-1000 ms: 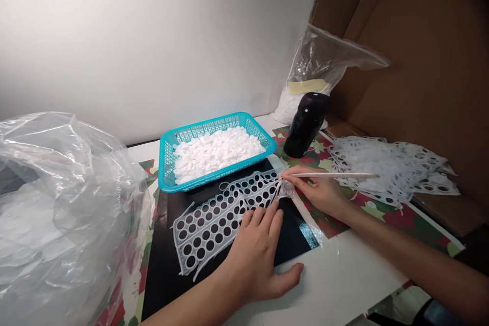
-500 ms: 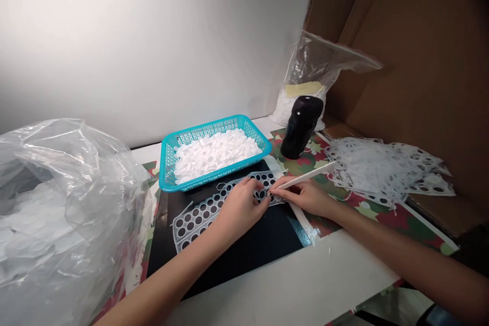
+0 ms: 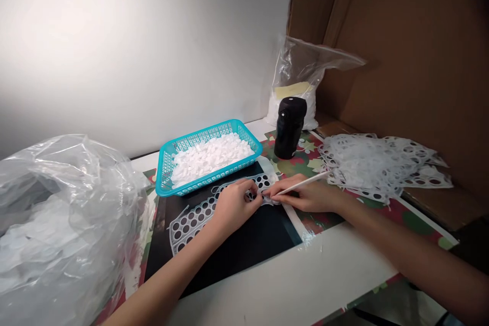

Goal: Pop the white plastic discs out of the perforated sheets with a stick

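A translucent plastic sheet with rows of round holes (image 3: 194, 222) lies on a black board (image 3: 244, 252). My left hand (image 3: 236, 205) is over its right part, thumb and fingers curled together in a pinch at the sheet. My right hand (image 3: 305, 194) holds a slim white stick (image 3: 305, 182) between thumb and fingers, its far end slanting up to the right. The fingertips of both hands meet at the sheet's right end. What lies between them is mostly hidden.
A turquoise basket (image 3: 210, 178) of small white discs stands behind the board. A large clear bag (image 3: 72, 173) of white pieces is at left. Rightward are a black bottle-like object (image 3: 289, 130), a zip bag (image 3: 292, 107) and a pile of punched sheets (image 3: 362, 163) beside cardboard (image 3: 401, 61).
The camera view has shifted slightly, moving the surroundings a little left. My right hand has turned slightly and the stick tilts a bit differently. Both hands remain at the sheet's right end.
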A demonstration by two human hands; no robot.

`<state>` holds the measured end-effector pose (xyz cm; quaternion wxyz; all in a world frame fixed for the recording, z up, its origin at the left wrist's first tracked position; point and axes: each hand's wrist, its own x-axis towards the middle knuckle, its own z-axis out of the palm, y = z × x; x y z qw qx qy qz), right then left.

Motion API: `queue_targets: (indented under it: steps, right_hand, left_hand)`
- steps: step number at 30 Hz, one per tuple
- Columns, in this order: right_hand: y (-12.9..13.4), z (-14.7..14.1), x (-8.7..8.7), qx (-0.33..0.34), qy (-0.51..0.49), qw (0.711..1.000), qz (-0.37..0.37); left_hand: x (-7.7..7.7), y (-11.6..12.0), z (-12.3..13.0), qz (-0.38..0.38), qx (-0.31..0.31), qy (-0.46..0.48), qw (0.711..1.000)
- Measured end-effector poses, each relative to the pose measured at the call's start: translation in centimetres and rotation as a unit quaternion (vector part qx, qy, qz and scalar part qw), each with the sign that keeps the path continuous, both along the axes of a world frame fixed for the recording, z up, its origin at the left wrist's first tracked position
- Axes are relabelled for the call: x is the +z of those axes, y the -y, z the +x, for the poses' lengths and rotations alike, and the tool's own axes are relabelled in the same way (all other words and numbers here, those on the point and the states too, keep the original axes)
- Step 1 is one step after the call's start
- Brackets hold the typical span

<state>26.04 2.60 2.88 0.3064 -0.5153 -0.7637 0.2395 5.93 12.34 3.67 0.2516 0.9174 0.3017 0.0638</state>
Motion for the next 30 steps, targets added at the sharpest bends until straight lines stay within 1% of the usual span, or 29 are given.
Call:
queue_targets:
  steps: [3, 7, 11, 18, 24, 30]
  right_hand:
    - [0.1, -0.1, 0.1, 0.027, 0.031, 0.999, -0.001]
    - [0.2, -0.5, 0.5, 0.055, 0.066, 0.996, 0.021]
    - [0.3, -0.6, 0.7, 0.048, 0.071, 0.996, 0.014]
    - [0.3, -0.6, 0.7, 0.046, 0.078, 0.996, 0.013]
    - [0.3, -0.7, 0.9, 0.046, 0.075, 0.996, 0.015]
    - [0.2, -0.7, 1.0, 0.044, 0.075, 0.996, 0.016]
  left_hand:
    - [0.0, -0.2, -0.1, -0.017, 0.001, -0.002, 1.000]
    - [-0.4, -0.5, -0.4, -0.046, 0.007, 0.008, 0.999]
    - [-0.7, -0.6, -0.9, -0.087, 0.021, 0.024, 0.996]
    - [-0.7, -0.9, -1.9, -0.153, 0.056, 0.049, 0.985]
    - [-1.0, -1.1, -2.2, -0.170, 0.086, 0.088, 0.978]
    - [-1.5, -1.2, -2.3, -0.173, 0.101, 0.129, 0.971]
